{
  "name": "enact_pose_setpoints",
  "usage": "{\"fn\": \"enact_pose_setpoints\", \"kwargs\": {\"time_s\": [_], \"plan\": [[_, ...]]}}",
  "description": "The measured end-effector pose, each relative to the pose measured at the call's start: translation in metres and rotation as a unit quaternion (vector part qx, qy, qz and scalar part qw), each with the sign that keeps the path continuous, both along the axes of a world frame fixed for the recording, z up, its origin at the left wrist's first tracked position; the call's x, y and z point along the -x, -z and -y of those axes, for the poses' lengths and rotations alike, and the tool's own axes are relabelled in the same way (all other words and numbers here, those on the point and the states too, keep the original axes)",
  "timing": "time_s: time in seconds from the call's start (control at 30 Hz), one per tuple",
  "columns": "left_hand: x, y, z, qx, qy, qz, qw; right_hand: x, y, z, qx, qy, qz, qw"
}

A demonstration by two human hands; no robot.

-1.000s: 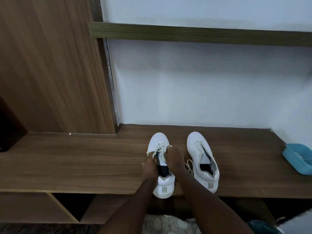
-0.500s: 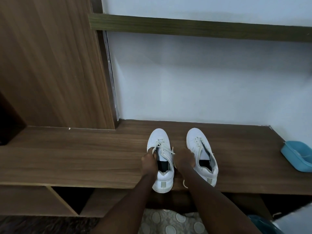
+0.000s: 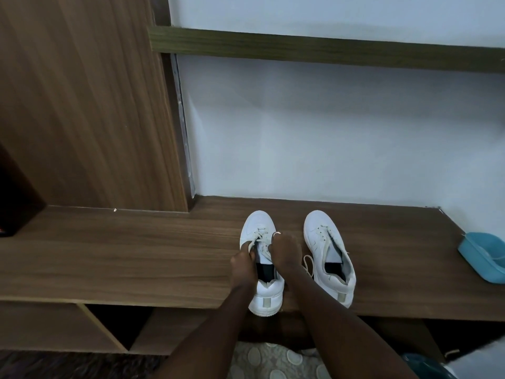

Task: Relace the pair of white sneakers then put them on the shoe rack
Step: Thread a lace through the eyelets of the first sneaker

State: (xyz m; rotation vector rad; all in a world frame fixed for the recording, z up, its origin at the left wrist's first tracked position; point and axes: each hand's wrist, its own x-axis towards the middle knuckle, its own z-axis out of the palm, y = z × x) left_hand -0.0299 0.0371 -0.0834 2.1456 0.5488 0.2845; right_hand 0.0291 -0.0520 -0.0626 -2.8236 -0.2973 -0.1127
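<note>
Two white low-top sneakers stand side by side on the long brown wood-grain ledge (image 3: pixel 109 255), toes toward the pale wall and heels toward you. Both your hands are on the sneaker on your left (image 3: pixel 263 295), whose heel sits right at the front edge of the ledge.

Your left hand (image 3: pixel 243 265) lies against the left side of that shoe's opening. Its fingers are curled and pinch the off-white lace (image 3: pixel 259 236) near the left row of eyelets. Your right hand (image 3: pixel 285 251) comes over the right side of the same shoe with its fingers bent down onto the lace. It grips a strand there, though exactly which strand is hidden under the knuckles. A thin pale ring (image 3: pixel 276 233) shows on one finger of that hand. Between the two hands the lace crosses the tongue in a loose criss-cross, and the dark insole is visible behind it.

The other white sneaker (image 3: pixel 328 242) stands just beside your right hand, not touched. It is only loosely laced, and a loop of its lace (image 3: pixel 307 262) trails onto the ledge between the shoes.

A light blue plastic tub (image 3: pixel 481 258) sits well apart at the right end of the ledge. A tall brown wooden panel (image 3: pixel 82 105) rises on the left, and open compartments (image 3: pixel 114 324) show under the ledge.
</note>
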Motion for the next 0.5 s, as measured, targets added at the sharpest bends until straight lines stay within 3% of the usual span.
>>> {"fn": "enact_pose_setpoints", "kwargs": {"time_s": [0.27, 0.5], "plan": [[-0.0006, 0.0006, 0.0002, -0.012, -0.006, -0.006, 1.000, 0.0028, 0.0012, 0.0020, -0.045, -0.029, -0.021, 0.998], [-0.0006, 0.0013, -0.0002, -0.014, -0.003, 0.000, 1.000, 0.0034, -0.0040, 0.0016, -0.009, -0.016, -0.006, 1.000]]}}
